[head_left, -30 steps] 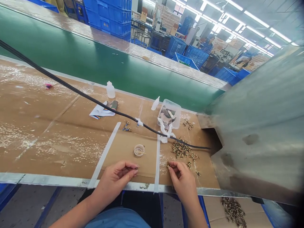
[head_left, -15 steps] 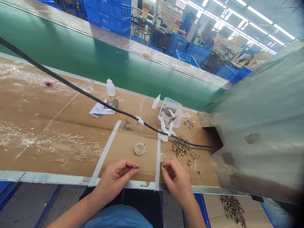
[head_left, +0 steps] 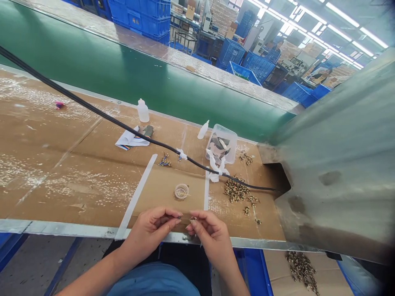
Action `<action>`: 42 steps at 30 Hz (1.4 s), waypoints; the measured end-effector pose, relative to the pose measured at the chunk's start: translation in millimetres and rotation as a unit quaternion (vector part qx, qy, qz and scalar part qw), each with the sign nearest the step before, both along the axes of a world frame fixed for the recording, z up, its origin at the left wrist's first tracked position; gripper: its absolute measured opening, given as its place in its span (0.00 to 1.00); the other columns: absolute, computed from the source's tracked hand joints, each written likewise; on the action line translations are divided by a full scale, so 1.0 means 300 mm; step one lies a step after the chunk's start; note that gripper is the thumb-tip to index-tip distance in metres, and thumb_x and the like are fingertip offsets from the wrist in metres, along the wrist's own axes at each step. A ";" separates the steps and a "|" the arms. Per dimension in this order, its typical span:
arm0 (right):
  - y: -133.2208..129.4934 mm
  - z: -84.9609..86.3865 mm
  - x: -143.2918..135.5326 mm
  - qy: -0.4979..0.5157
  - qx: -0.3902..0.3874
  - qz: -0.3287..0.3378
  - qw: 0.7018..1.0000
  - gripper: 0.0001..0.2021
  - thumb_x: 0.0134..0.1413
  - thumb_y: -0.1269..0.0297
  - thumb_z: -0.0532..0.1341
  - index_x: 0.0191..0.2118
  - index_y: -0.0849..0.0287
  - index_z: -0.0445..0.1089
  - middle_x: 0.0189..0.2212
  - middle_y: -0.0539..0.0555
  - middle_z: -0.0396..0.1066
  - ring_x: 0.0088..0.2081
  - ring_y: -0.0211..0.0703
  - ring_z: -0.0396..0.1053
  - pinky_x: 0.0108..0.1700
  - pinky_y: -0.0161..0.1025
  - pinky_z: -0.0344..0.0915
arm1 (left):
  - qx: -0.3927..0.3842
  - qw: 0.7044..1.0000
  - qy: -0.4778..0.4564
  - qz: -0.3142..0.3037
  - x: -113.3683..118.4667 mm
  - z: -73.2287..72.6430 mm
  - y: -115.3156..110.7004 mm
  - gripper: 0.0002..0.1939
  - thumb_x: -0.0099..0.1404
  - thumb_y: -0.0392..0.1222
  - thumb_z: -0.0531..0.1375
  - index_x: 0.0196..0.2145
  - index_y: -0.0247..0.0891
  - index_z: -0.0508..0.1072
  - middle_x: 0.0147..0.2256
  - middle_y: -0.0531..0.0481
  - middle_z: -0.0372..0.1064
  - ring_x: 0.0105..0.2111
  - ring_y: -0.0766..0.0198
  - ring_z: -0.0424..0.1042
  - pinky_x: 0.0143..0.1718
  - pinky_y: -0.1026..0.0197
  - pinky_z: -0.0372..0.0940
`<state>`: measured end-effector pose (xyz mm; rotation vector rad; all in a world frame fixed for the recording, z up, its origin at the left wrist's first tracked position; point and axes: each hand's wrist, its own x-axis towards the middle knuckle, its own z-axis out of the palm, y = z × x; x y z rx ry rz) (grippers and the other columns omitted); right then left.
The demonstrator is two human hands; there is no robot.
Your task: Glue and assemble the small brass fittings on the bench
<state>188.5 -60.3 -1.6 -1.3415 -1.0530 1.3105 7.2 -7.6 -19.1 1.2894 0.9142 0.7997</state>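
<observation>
My left hand [head_left: 156,226] is closed in a pinch over the front edge of the bench, with a tiny dark piece [head_left: 179,218] showing at its fingertips. Close beside it, my right hand [head_left: 211,232] pinches a small brass-coloured part [head_left: 193,219] between thumb and fingers. A narrow gap separates the two sets of fingertips. Just beyond them sits a small round clear dish [head_left: 181,192] with a thin stick lying across it. Right of the taped strip is a pile of small brass-coloured parts [head_left: 236,189]. A few parts with blue bits [head_left: 164,160] lie behind the dish.
A black cable [head_left: 123,125] crosses above the cardboard-covered bench [head_left: 101,181]. Two white squeeze bottles [head_left: 142,111] and a clear plastic box [head_left: 221,144] stand toward the back. Beyond runs a green conveyor belt [head_left: 173,92]. A metal housing [head_left: 333,172] rises at the right.
My right hand has moved left, from beside the right tape strip to just next to my left hand. A brass-coloured part now shows in its fingers. My left hand stays nearly still.
</observation>
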 end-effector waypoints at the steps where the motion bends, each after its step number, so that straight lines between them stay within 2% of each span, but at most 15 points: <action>1: -0.001 -0.003 -0.005 0.043 -0.030 -0.012 0.999 0.09 0.56 0.60 0.63 0.41 0.58 0.71 0.29 0.52 0.72 0.29 0.36 0.72 0.33 0.34 0.70 | 0.000 1.000 0.000 -0.002 0.000 0.002 0.001 0.04 0.62 0.37 0.60 0.35 0.38 0.75 0.35 0.49 0.76 0.35 0.62 0.76 0.39 0.64 0.72; 4: -0.004 -0.006 -0.016 0.100 -0.076 -0.032 0.992 0.11 0.51 0.59 0.67 0.37 0.59 0.72 0.25 0.51 0.74 0.27 0.36 0.72 0.34 0.33 0.69 | 0.001 1.000 -0.006 -0.008 0.000 0.002 0.001 0.04 0.62 0.37 0.60 0.36 0.37 0.74 0.35 0.48 0.75 0.36 0.61 0.76 0.39 0.63 0.72; 8: -0.003 0.004 -0.024 0.059 -0.046 -0.035 0.997 0.11 0.53 0.58 0.66 0.39 0.58 0.75 0.29 0.52 0.74 0.31 0.36 0.71 0.35 0.32 0.68 | 0.012 1.000 -0.006 -0.015 -0.003 -0.004 0.000 0.05 0.62 0.36 0.60 0.36 0.36 0.75 0.36 0.47 0.75 0.37 0.60 0.76 0.40 0.62 0.72; 12: 0.001 0.018 -0.028 0.027 -0.037 -0.030 0.999 0.09 0.54 0.59 0.65 0.39 0.55 0.75 0.28 0.48 0.72 0.31 0.34 0.68 0.34 0.29 0.66 | 0.035 0.999 0.010 -0.019 -0.006 -0.008 -0.001 0.06 0.63 0.36 0.59 0.37 0.37 0.75 0.36 0.47 0.76 0.37 0.61 0.75 0.40 0.63 0.71; 15: 0.004 0.023 -0.031 0.011 -0.029 -0.027 0.999 0.08 0.56 0.58 0.64 0.39 0.56 0.75 0.29 0.49 0.71 0.31 0.35 0.68 0.36 0.31 0.67 | 0.042 0.999 0.015 -0.026 -0.009 -0.009 -0.002 0.06 0.64 0.37 0.59 0.38 0.37 0.75 0.36 0.47 0.76 0.37 0.60 0.75 0.40 0.62 0.71; 20: 0.004 0.015 -0.038 0.042 -0.037 -0.021 0.998 0.10 0.56 0.58 0.63 0.41 0.55 0.75 0.37 0.53 0.72 0.35 0.38 0.71 0.39 0.35 0.70 | 0.020 0.999 -0.023 -0.031 -0.005 -0.008 -0.004 0.06 0.64 0.37 0.58 0.38 0.36 0.74 0.37 0.46 0.75 0.38 0.59 0.76 0.41 0.59 0.73; 26: 0.006 0.013 -0.040 0.051 -0.039 -0.026 0.998 0.13 0.56 0.56 0.63 0.45 0.54 0.74 0.36 0.53 0.71 0.35 0.38 0.73 0.39 0.35 0.70 | -0.003 0.999 -0.035 -0.030 0.001 -0.005 -0.001 0.05 0.63 0.37 0.59 0.37 0.35 0.73 0.36 0.46 0.75 0.35 0.58 0.77 0.39 0.58 0.74; 31: 0.013 0.004 -0.042 0.144 -0.077 -0.040 0.986 0.11 0.56 0.58 0.64 0.42 0.57 0.73 0.30 0.52 0.74 0.33 0.37 0.74 0.39 0.34 0.70 | 0.017 1.000 0.007 -0.016 -0.004 -0.003 0.000 0.06 0.63 0.37 0.59 0.37 0.36 0.74 0.36 0.47 0.75 0.36 0.60 0.76 0.38 0.62 0.72; 34: 0.016 0.000 -0.045 0.196 -0.089 -0.067 0.974 0.10 0.53 0.61 0.67 0.39 0.59 0.71 0.31 0.52 0.75 0.34 0.38 0.75 0.38 0.33 0.70 | 0.026 0.999 0.017 -0.016 -0.003 0.005 0.001 0.06 0.63 0.37 0.59 0.37 0.36 0.74 0.35 0.48 0.75 0.35 0.61 0.76 0.38 0.63 0.72; 42: 0.017 0.015 -0.049 0.224 -0.124 -0.090 0.962 0.12 0.51 0.61 0.69 0.37 0.61 0.68 0.32 0.55 0.76 0.34 0.39 0.76 0.34 0.32 0.71 | 0.031 0.999 0.013 -0.019 -0.007 0.000 0.000 0.06 0.64 0.37 0.58 0.38 0.37 0.74 0.37 0.48 0.75 0.37 0.62 0.75 0.39 0.64 0.71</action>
